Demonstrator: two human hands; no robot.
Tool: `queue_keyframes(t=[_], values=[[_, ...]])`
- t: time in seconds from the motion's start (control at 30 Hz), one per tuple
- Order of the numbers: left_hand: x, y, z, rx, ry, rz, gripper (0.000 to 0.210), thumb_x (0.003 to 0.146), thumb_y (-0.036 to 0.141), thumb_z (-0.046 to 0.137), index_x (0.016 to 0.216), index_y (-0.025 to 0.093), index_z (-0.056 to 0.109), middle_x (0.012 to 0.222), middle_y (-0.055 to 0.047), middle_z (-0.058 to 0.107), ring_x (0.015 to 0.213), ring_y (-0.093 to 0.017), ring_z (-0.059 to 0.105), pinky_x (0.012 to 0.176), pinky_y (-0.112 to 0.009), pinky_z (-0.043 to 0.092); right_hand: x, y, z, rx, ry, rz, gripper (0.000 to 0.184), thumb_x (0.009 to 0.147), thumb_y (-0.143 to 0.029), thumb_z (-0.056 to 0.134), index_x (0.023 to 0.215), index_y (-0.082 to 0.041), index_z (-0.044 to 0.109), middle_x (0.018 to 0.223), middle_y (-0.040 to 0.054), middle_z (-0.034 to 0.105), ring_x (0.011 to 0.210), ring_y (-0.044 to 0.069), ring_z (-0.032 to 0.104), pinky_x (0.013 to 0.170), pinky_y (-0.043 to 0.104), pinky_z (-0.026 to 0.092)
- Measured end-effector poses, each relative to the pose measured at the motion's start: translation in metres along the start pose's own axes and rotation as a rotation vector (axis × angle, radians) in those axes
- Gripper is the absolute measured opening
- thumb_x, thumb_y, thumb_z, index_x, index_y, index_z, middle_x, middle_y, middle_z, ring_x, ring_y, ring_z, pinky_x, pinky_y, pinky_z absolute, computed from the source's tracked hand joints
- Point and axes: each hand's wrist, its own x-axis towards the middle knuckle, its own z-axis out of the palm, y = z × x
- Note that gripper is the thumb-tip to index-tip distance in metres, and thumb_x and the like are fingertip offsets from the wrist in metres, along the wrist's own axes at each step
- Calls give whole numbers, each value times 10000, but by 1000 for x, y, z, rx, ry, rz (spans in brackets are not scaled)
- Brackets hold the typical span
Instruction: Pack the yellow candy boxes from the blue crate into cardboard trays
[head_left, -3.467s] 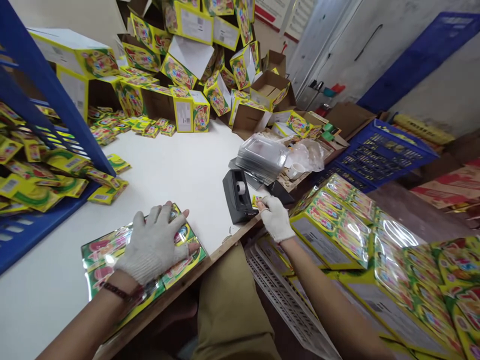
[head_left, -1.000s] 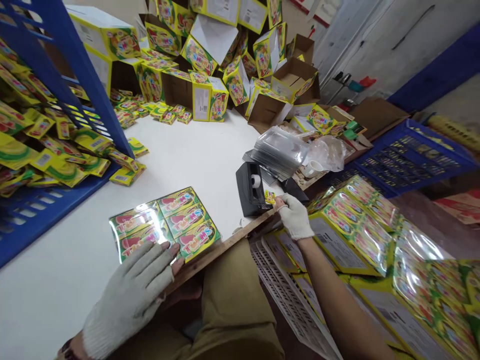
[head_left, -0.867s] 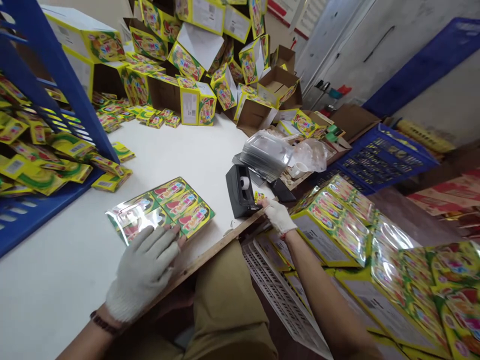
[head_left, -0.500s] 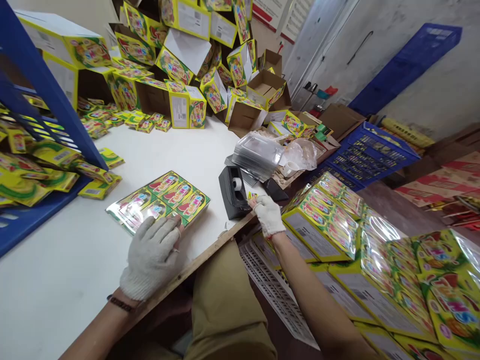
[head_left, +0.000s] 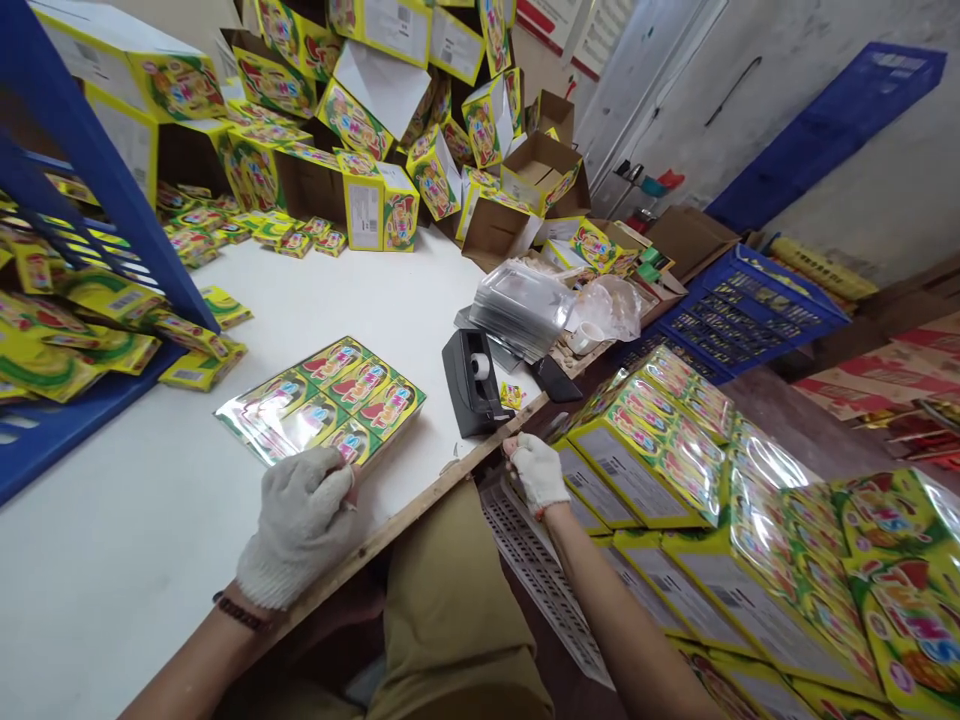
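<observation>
Across the white bench, the step in hand looks like taping. At ten o'clock a blue crate holds a loose heap of small boxes. At eleven, gaping cartons pile up, brown insides showing; more small boxes lie before them. At four o'clock stand stacked, film-wrapped bundles; at three, a second crate shows contents too unclear to name. Below the bench edge, at five, is a slotted white basket.

The pack lies on the bench at nine o'clock from the tape dispenser, its glossy clear cover over printed boxes. At its six o'clock, the left hand has curled fingers against the near edge; I cannot tell whether they grip it. The right hand, at the dispenser's five o'clock, has its fingers drawn together; whether they pinch any tape cannot be seen. The tape roll sits in the dispenser. I judge the next move calls for a steady pack and a cleanly placed strip.
</observation>
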Motion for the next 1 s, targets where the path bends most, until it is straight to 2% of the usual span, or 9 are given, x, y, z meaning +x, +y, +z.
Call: queue_keyframes(t=[0.1, 0.2, 0.33, 0.47, 0.57, 0.67, 0.8, 0.87, 1.0], values=[[0, 1, -3, -59, -17, -18, 129, 710, 98, 555, 723, 203, 631, 859, -77, 650, 813, -232, 598, 707, -358, 444, -17, -13, 13, 122, -280, -40, 404, 675, -595, 619, 679, -212, 491, 546, -33, 468, 485, 108, 406, 465, 241, 310], [0, 2, -7, -102, -41, -49, 121, 701, 93, 544, 713, 194, 610, 870, -90, 638, 821, -236, 585, 714, -363, 453, -35, -36, 44, 212, -614, -98, 473, 675, -643, 669, 687, -196, 514, 596, -23, 503, 521, 105, 466, 505, 241, 366], [-3, 2, -8, -153, -15, -95, 117, 693, 78, 546, 689, 191, 574, 823, -92, 596, 754, -214, 544, 660, -337, 448, -41, -58, 90, 286, -809, -109, 528, 632, -679, 697, 667, -190, 502, 607, -30, 500, 513, 90, 470, 515, 234, 374], [-7, 3, -6, -159, 12, -108, 276, 696, 72, 540, 926, 178, 649, 921, -110, 586, 812, -223, 548, 694, -345, 472, -35, -59, 109, 254, -841, -92, 520, 623, -663, 707, 661, -189, 497, 613, -24, 512, 507, 86, 473, 502, 227, 360], [-7, 6, -7, -81, -99, -97, 433, 707, 103, 536, 1113, 184, 663, 961, -119, 570, 819, -240, 536, 690, -365, 462, -34, -56, 110, 231, -838, -79, 512, 619, -652, 712, 651, -189, 496, 610, -24, 518, 509, 87, 482, 489, 221, 354], [-3, 9, -10, -13, -174, -99, 313, 765, 172, 565, 1045, 166, 704, 941, -124, 570, 806, -245, 525, 687, -370, 440, -34, -52, 111, 225, -808, -60, 496, 622, -635, 716, 641, -188, 502, 559, -33, 512, 476, 77, 455, 465, 213, 336], [9, 12, -8, 62, -142, -123, 181, 856, 300, 584, 810, 178, 710, 837, -97, 588, 752, -230, 521, 648, -357, 399, -32, -45, 123, 211, -752, 35, 472, 622, -596, 743, 638, -193, 500, 492, -43, 507, 427, 82, 449, 429, 216, 359], [13, 15, -4, 111, -117, -137, 200, 869, 290, 579, 729, 191, 680, 821, -85, 615, 739, -227, 530, 636, -358, 385, -32, -41, 129, 160, -685, 56, 457, 610, -552, 774, 637, -193, 492, 474, -49, 509, 408, 80, 449, 409, 211, 357], [13, 17, -4, 66, -106, -167, 140, 845, 175, 556, 760, 189, 667, 880, -83, 650, 765, -215, 560, 657, -356, 412, -35, -40, 134, 128, -574, 55, 426, 658, -489, 767, 755, -206, 464, 484, -79, 504, 393, 80, 479, 383, 189, 350]])
